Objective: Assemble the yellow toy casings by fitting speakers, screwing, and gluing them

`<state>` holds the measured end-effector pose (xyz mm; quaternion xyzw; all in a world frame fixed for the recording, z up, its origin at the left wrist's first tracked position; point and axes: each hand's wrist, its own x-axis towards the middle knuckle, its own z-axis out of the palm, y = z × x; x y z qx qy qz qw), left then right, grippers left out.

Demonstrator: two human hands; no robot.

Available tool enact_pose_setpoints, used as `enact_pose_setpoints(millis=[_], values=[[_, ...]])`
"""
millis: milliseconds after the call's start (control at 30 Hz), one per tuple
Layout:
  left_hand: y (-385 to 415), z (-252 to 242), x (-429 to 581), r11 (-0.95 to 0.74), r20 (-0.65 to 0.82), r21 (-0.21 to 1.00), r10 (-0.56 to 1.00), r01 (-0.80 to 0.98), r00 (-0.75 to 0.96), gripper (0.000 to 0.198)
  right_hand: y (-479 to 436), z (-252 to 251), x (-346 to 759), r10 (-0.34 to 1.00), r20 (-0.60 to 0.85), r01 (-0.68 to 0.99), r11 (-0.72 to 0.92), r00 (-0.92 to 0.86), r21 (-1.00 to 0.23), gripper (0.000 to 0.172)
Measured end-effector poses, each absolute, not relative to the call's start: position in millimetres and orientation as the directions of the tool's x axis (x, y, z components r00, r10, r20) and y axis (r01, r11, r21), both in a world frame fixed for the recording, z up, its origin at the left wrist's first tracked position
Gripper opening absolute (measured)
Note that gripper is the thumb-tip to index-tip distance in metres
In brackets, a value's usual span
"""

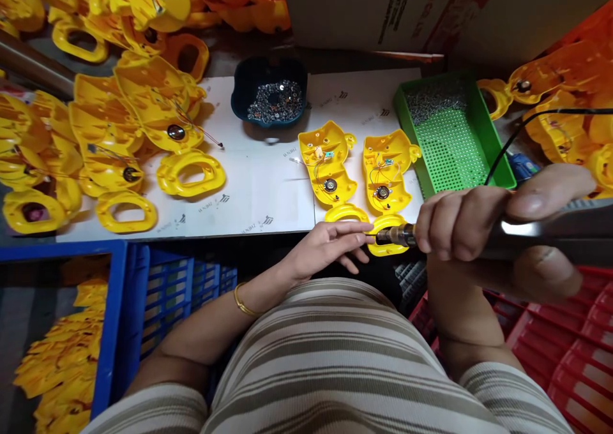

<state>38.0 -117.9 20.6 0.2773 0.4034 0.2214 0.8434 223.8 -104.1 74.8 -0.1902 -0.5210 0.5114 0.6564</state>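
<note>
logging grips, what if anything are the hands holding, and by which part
Right hand: dark, cylindrical, metal-nosed electric screwdriver, by its body. Left hand: fingers at its bit; hold unclear.

Dim light, glare on driver [520, 229]

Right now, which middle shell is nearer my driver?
The right shell, beside the green tray; the left shell lies farther from the driver.

The single head-worn camera looks forward and steeply down over the wearer's striped shirt [354, 357], with the right hand [472, 220] nearer the lens than the white-topped table [261, 179] beyond.
</note>
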Motion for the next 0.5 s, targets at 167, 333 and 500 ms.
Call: enact_pose_setpoints(millis=[167, 333, 500], values=[[-120, 15, 37, 0.739, -0.524, 0.663, 0.574, -0.121, 0.629, 0.049, -104, 73, 217, 0.858, 0.509, -0.526, 0.399, -0.075, -0.751, 0.015], [-126, 4, 34, 0.504, -0.429, 0.863, 0.763, -0.029, 0.484, 0.042, -109, 75, 215, 0.894, 0.447, -0.495, 0.378, -0.025, -0.782, 0.013], [-129, -5, 27, -0.312, 0.197, 0.913, 0.901, 0.261, 0.387, 0.022, -110, 76, 214, 0.885, 0.464, -0.508, 0.389, -0.025, -0.769, 0.013]])
